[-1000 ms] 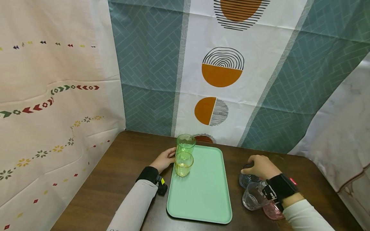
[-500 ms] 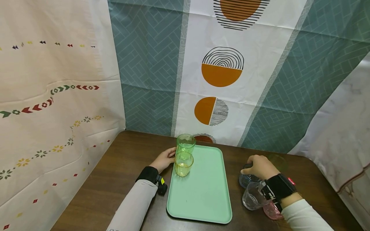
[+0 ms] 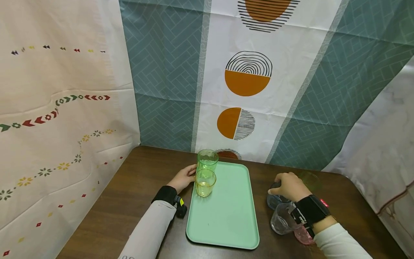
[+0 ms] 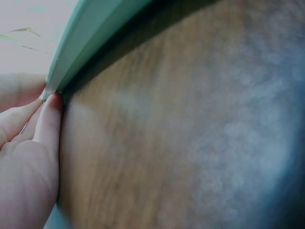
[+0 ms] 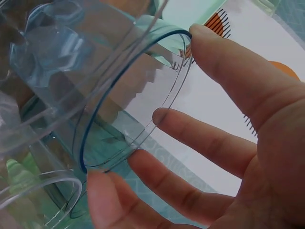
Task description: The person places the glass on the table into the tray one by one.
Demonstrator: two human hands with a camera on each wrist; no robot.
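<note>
On the left edge of the pale green tray, my left hand pinches the rim, thumb on one side and fingers on the other. A green glass and a yellow glass stand on the tray by the fingertips. To the right of the tray, my right hand reaches down over a blue glass and holds its rim from above. Seen in the right wrist view, thumb and fingers spread around the blue-rimmed mouth. The hand hides part of this glass in the head view.
A clear glass stands just in front of the blue one, with a pink glass beside it, partly under the right wrist. Behind the right hand is a faint greenish glass. Patterned cloths hang behind the brown table.
</note>
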